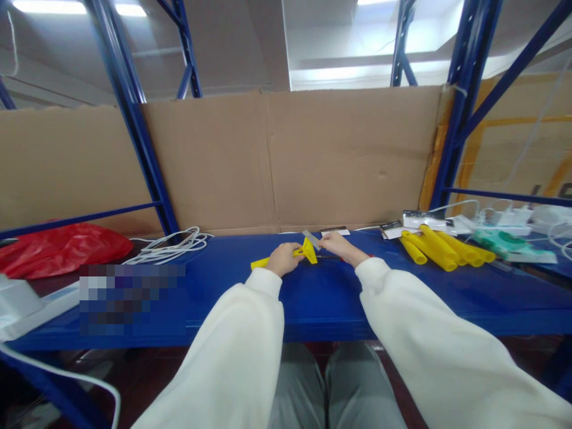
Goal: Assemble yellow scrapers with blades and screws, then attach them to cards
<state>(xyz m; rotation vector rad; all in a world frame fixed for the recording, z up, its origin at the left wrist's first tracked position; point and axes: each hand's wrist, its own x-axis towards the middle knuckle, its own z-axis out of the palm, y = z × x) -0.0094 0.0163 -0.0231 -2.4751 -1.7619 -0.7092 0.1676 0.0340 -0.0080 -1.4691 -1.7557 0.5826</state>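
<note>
Table (319,301) before you, cardboard (313,161) standing behind it. Tool (308,250) in your left hand (284,259), flat piece (311,239) in your right hand (338,245) — both mid-table. To your left: coiled cable (181,245), bag (75,249) farther out, power strip (49,308) nearer you. To your right: tubes (435,247) — packet (513,245) just beyond.

Five piled yellow tubes (432,248) — one yellow tool (308,251) — one red bag (80,247).
</note>
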